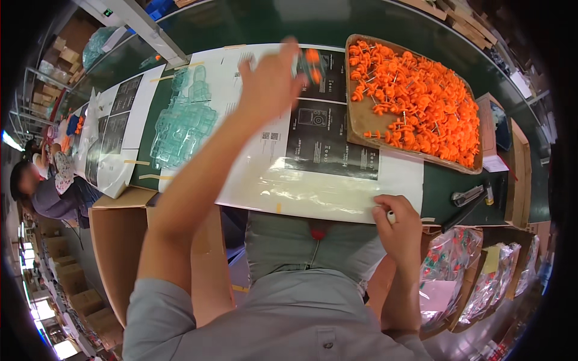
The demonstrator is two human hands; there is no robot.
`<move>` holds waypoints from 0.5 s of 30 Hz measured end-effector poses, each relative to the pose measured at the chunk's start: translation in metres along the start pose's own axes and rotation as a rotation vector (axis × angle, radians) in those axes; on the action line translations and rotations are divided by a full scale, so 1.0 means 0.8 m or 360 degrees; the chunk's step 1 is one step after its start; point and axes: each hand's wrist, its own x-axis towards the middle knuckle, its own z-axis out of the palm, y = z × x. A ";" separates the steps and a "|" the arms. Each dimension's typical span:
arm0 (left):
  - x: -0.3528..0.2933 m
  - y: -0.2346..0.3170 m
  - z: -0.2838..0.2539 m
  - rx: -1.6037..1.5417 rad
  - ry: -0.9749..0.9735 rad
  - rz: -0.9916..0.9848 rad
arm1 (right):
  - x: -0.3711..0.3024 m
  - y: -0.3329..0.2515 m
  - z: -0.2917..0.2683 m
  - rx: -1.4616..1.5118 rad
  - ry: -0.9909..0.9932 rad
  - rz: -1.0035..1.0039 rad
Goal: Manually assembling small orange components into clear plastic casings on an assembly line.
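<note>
My left hand [269, 82] is raised over the far middle of the work surface, slightly blurred. Its thumb and forefinger are at the edge of a clear plastic shell [312, 66] with orange pieces in it, which appears pinched between them. Near the front edge, my right hand [398, 228] is closed round a small white round-ended thing [391, 217], mostly hidden by the fingers. Beneath both hands lies a printed white and black cardboard sheet [325, 141]. Left of it is a pile of empty clear plastic shells [183, 129].
A shallow tray [367, 117] heaped with orange pieces with metal pins [421, 102] stands at right. Beyond it are a utility knife [467, 196] and an open carton [516, 171]. Bagged goods [448, 265] fill boxes below. Another person [57, 186] sits far left.
</note>
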 end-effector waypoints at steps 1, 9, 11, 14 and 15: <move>0.038 -0.032 0.016 0.0073 0.0170 0.0072 | 0.000 -0.003 0.003 -0.0031 0.0008 -0.0031; 0.069 -0.160 -0.057 0.1032 -0.0930 -0.0665 | 0.004 0.014 0.000 0.0161 0.0104 0.0014; 0.044 -0.160 -0.060 0.1119 -0.0948 -0.0709 | 0.007 0.019 -0.004 0.0241 0.0100 -0.0040; 0.031 -0.153 -0.057 0.1084 -0.1184 -0.0848 | 0.015 0.025 -0.012 0.0373 0.0042 0.0024; 0.029 -0.157 -0.056 0.1083 -0.1174 -0.0849 | 0.016 0.025 -0.014 0.0434 0.0014 0.0061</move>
